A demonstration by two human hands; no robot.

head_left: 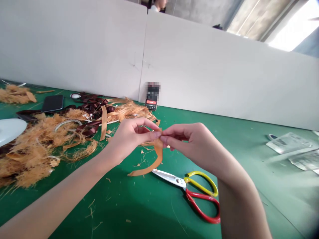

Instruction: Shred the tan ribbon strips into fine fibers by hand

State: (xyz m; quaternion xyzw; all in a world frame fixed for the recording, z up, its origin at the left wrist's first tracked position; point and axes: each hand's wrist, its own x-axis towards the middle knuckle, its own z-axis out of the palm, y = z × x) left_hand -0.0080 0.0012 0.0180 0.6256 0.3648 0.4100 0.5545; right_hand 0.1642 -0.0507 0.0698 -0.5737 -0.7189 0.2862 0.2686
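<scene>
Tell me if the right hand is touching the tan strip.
Touching. The head view shows the right hand with its fingertips pinching the top of the tan strip, which hangs down from them.

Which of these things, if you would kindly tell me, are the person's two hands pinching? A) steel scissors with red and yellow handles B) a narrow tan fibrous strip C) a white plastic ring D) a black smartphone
B: the left hand and the right hand pinch the top of the narrow tan fibrous strip, while the steel scissors with red and yellow handles lie apart below.
</scene>
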